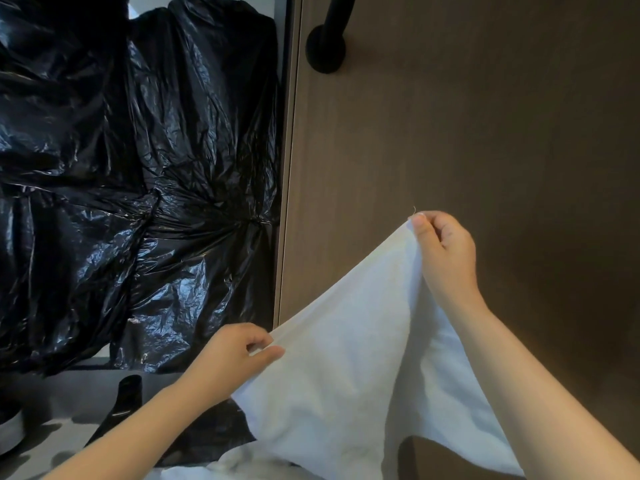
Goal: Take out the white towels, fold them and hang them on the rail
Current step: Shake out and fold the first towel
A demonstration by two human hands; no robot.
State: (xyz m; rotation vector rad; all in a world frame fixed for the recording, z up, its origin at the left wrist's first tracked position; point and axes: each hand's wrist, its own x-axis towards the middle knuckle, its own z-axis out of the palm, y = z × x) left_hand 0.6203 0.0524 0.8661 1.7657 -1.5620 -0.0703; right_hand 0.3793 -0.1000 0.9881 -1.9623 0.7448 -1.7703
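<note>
Before the wood wall (pixel 485 116) | white towel (pixel 346 341) hangs stretched between both hands, top edge slanting up rightward | left hand (pixel 239 351) pinches the low end | right hand (pixel 446 251) pinches the high corner, nearer the black rail (pixel 327 46) above.

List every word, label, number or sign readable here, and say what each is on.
None can be read: the towel, the black bags, the wood panel and the rail show no print.
</note>
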